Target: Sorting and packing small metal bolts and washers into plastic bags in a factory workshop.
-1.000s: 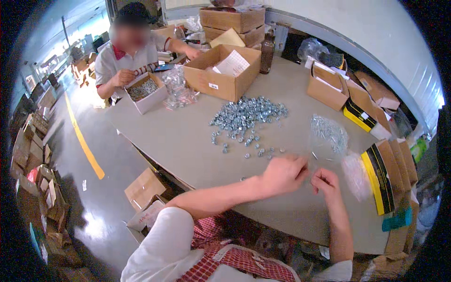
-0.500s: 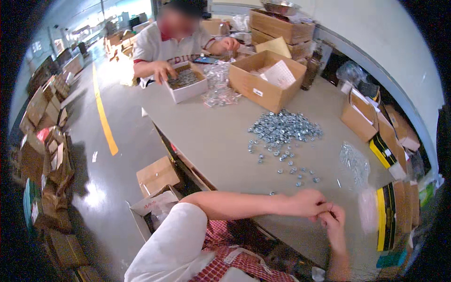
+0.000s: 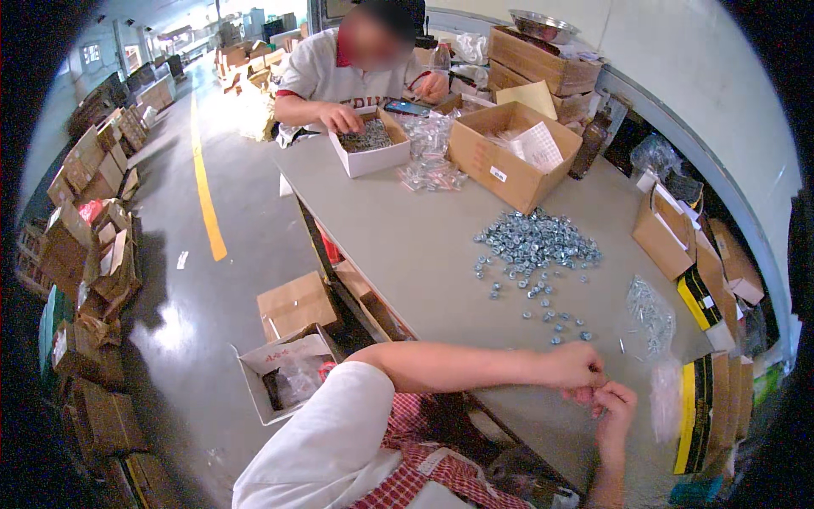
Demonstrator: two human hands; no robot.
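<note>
Tabletop (image 3: 381,246): flat, matte, grey-beige, its edges bowed by the lens.
Room: long workshop; glossy grey floor (image 3: 254,225) with a yellow stripe (image 3: 206,195); brown cartons (image 3: 102,161) crowd the left side.
Metal heap (image 3: 543,239): small, round, shiny silver pieces mid-table, strays trailing toward the near edge.
Clear bag (image 3: 651,316): thin plastic, slim silver pieces inside, right of the heap.
Cardboard box (image 3: 479,161): open, stiff, brown, just behind the heap.
White box (image 3: 377,163): holds small metal parts; a co-worker's hand (image 3: 342,118) dips in.
Left hand (image 3: 583,368): fingers curled, meeting the right hand (image 3: 614,404), fingers bent, nearer than the strays; whether either clamps anything, I cannot tell.
</note>
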